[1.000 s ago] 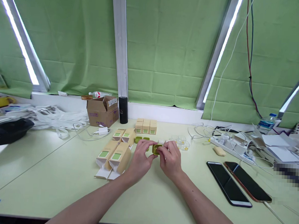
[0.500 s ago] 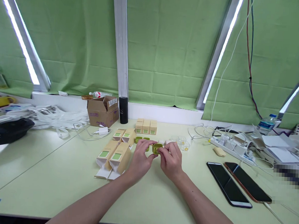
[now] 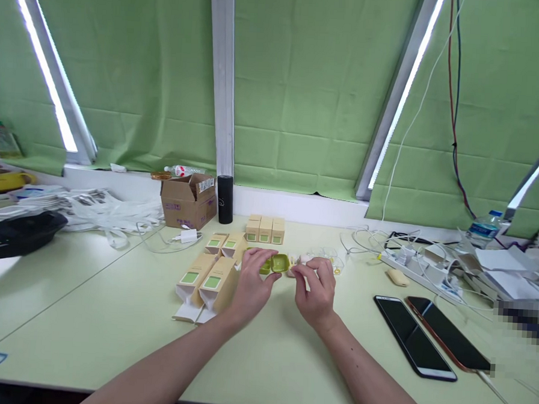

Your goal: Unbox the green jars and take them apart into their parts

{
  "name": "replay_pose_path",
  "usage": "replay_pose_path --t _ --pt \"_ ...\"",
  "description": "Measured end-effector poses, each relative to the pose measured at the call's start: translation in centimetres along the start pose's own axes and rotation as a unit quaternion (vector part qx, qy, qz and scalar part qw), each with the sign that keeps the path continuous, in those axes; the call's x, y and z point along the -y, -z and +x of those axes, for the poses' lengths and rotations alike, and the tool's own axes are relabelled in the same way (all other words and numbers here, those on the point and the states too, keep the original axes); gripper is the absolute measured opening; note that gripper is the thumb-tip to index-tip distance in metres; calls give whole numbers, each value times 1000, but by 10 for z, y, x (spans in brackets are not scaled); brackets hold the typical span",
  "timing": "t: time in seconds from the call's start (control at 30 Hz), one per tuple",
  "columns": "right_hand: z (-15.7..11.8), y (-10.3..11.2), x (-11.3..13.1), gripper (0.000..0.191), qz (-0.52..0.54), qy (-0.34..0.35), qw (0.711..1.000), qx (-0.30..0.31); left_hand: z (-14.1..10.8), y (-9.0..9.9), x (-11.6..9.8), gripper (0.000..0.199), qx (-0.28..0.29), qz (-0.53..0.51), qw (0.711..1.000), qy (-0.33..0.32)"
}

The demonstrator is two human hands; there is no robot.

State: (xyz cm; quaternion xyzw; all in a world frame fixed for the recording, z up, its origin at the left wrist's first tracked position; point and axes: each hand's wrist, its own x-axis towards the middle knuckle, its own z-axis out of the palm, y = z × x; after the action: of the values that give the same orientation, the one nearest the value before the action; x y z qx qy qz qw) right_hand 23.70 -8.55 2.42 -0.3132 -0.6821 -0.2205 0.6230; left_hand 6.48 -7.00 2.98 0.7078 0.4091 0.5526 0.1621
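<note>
My left hand [image 3: 255, 285] grips a small green square cup [image 3: 279, 263] between thumb and fingers, its hollow inside facing me. Just right of the cup, my right hand [image 3: 315, 290] is closed in a pinch; anything between its fingertips is too small to make out. Another green piece [image 3: 265, 266] shows partly behind my left fingers. Beyond my right hand lie clear plastic pieces [image 3: 325, 253] with small yellow spots, partly covered by the hand. Left of my left hand, tan cartons [image 3: 218, 279] with green labels lie with their white flaps open toward me.
Small tan boxes [image 3: 265, 229] stand in a row at the back, near a black cylinder [image 3: 225, 199] and an open cardboard box [image 3: 187, 207]. Two phones [image 3: 416, 336] lie at right, before a power strip [image 3: 419, 270] with tangled cables. White straps [image 3: 110, 212] pile up at left.
My right hand has drawn away from the green cup, a little to the right. The cup stays in my left hand, its opening turned more toward me. The view has shifted slightly.
</note>
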Motion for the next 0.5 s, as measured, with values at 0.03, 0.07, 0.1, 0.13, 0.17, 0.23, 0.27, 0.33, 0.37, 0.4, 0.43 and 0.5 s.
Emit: replay_pose_path --t 0.03,0.07,0.1,0.13,0.17,0.23,0.27,0.33,0.37,0.4,0.43,0.5 --pt "1 1 -2 24 4 -7 1000 -9 0 0 0 44 -4 4 1000 -8" --pt "2 1 -5 24 7 -14 1000 -17 1 0 1 44 -7 6 1000 -13" --pt "3 1 -7 24 9 -20 1000 -22 1 1 1 44 -10 6 1000 -12" --pt "3 2 -10 23 11 -27 999 -24 1 1 1 43 -14 4 1000 -5" --pt "3 2 -13 22 14 -35 999 -24 1 2 1 44 -17 -1 1000 8" --pt "2 1 -17 19 17 -54 998 -18 3 3 2 47 -22 -22 999 42" --pt "2 0 -19 17 17 -64 998 -11 3 3 2 48 -25 -42 997 61" --pt "-1 -3 -23 14 15 -84 996 8 6 3 2 49 -25 -100 990 98" --pt "-2 -4 -25 14 14 -95 995 20 8 3 3 47 -23 -135 984 117" --pt "-4 -5 -27 13 12 -106 994 31 10 2 5 44 -21 -170 976 137" --pt "-6 -7 -28 14 10 -117 992 44 11 1 6 42 -18 -202 966 159" --pt "-8 -10 -31 15 5 -139 987 76 14 -2 11 43 -12 -252 945 206"
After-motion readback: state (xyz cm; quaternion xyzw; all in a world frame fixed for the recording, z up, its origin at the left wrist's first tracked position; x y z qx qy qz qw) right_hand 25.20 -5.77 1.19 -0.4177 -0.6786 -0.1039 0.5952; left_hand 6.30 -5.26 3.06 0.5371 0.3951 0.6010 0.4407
